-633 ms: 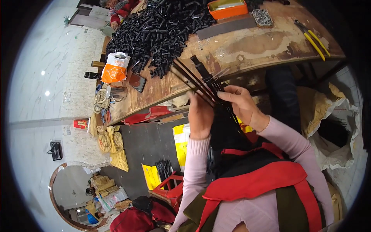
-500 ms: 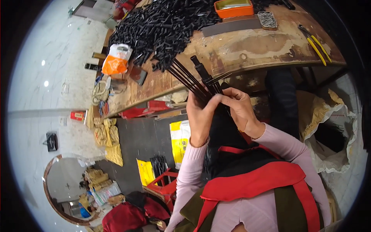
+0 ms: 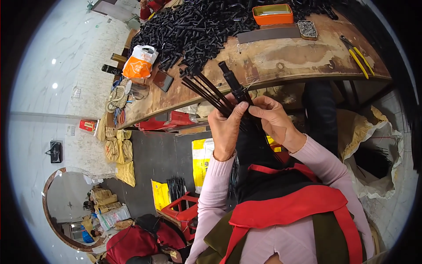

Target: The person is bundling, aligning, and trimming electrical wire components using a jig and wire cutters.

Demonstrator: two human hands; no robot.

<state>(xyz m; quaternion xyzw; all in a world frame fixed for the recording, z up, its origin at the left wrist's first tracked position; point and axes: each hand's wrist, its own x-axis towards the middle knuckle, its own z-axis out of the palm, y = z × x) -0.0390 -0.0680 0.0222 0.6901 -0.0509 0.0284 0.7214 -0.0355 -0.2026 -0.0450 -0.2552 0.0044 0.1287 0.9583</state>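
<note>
From my remote seat, I am taking the worn brown wooden workbench (image 3: 299,55) as my landmark. At its near edge, toward the wearer, my left hand (image 3: 225,132) is closing around a fan of long thin black rods (image 3: 223,107), its thumb pressing at the lower end of a stepped black tube (image 3: 231,78). The tube is slanting up over the workbench's front edge; the rods' free ends are pointing toward the heap of short black tubular pieces (image 3: 193,35) lying on the workbench's far left part. My right hand (image 3: 278,121), just short of the workbench's edge, is narrowing thumb and fingers into a pinch beside the tube's lower end; I cannot tell whether anything is sitting between them.

I am judging the step in hand as lining up or fitting parts at that end. The next move is probably calling for a firm left hold and small, precise right fingertip work, without letting the loose rods splay.
</note>
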